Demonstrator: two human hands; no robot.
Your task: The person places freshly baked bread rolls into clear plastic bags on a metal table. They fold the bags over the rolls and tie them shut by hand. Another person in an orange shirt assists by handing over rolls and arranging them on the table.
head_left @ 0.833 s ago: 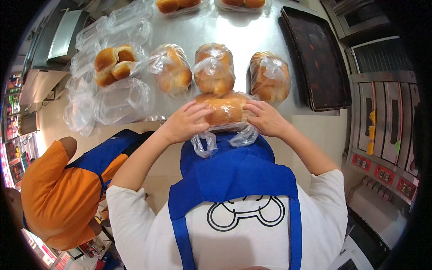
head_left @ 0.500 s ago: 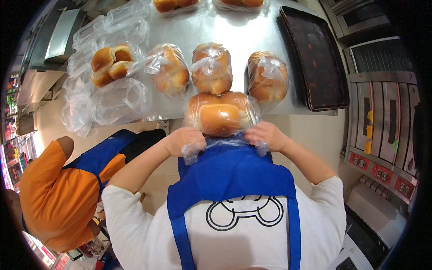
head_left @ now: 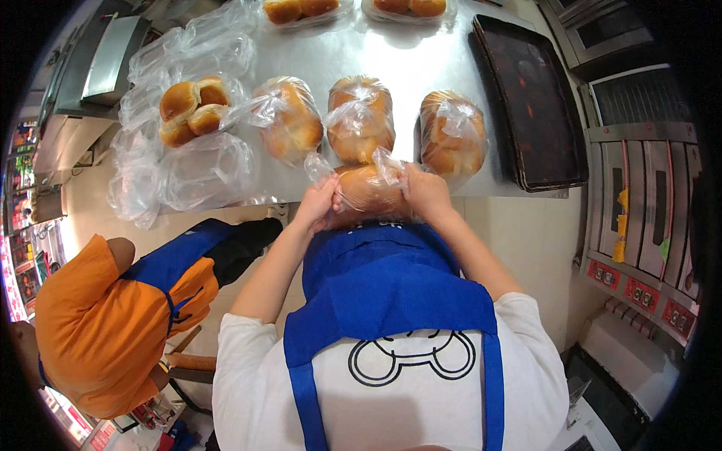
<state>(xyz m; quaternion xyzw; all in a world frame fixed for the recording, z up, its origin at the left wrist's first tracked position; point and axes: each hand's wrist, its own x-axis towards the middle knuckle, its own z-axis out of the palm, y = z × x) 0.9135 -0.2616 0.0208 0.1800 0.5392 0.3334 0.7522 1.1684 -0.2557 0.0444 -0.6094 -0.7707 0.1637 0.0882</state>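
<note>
Against the table's near edge, in front of my blue apron, lies a golden bread loaf (head_left: pixel 370 197) inside a clear plastic bag (head_left: pixel 320 167). My left hand (head_left: pixel 323 201) is closed on the bag's left end, and a twist of film sticks up past the fingers. On the other side, my right hand (head_left: pixel 426 192) grips the bag's right end, with loose film standing above the loaf. Just beyond it sits a bagged loaf (head_left: pixel 361 124) with its film gathered on top. Two similar bagged loaves flank that one, a left loaf (head_left: pixel 292 124) and a right loaf (head_left: pixel 453 135).
Unwrapped rolls (head_left: pixel 194 109) rest among clear plastic bags (head_left: pixel 207 173) on the metal table's left side. A dark baking tray (head_left: pixel 534 105) lies at the right. More bagged rolls (head_left: pixel 301 9) are at the far edge. A person in an orange shirt (head_left: pixel 98 331) is close on my left.
Both hands have moved up and inward, lifting the bag's two ends from beside the loaf to over its top. The film now covers the loaf more tightly. The person at left shifted slightly.
</note>
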